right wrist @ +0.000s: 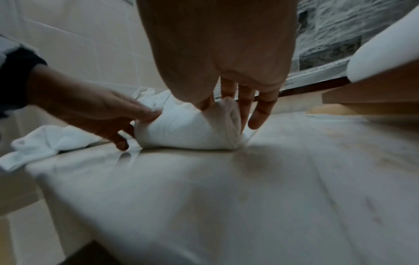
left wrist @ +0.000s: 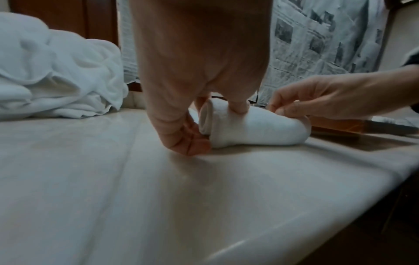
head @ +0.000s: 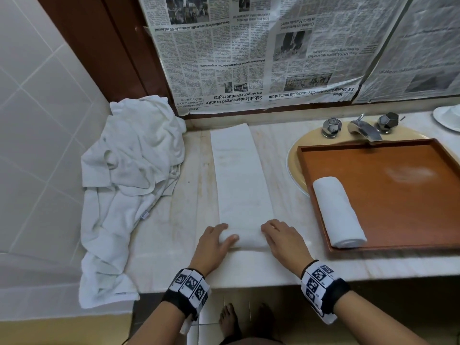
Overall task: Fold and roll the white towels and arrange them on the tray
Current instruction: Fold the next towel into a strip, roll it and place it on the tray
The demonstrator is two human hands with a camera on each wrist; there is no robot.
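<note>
Head view gives us the full layout: marble bench [head: 174, 245] with newspaper [head: 249, 53] taped over the wall behind it. Big heap of loose white towels [head: 129, 170] sits at the bench's left end, draping over the edge. Wooden tray [head: 398, 195] lies over the sink [head: 296, 155] on the right, below the faucet [head: 364, 129]. One finished rolled towel [head: 338, 212] lies in the tray's near-left corner, long axis running away from us along the left rim. Between heap and tray we see the folded towel strip [head: 240, 175], flat, long axis pointing from the near edge toward the wall. Its near end is rolled up into a short roll lying crosswise, left to right.

Left hand [head: 214, 245] grips the roll's left end, right hand [head: 283, 241] the right end.

Wrist views add what the head view hides. From the left wrist we see the roll's open spiral end, thumb down at the bench beside it, fingers [left wrist: 238, 105] curled on top, pinching the roll. From the right wrist we see the layered right end, fingers [right wrist: 246, 100] slightly spread and draped over it, thumb tucked against the near side. Neither wrist view shows the flat strip beyond the roll.
</note>
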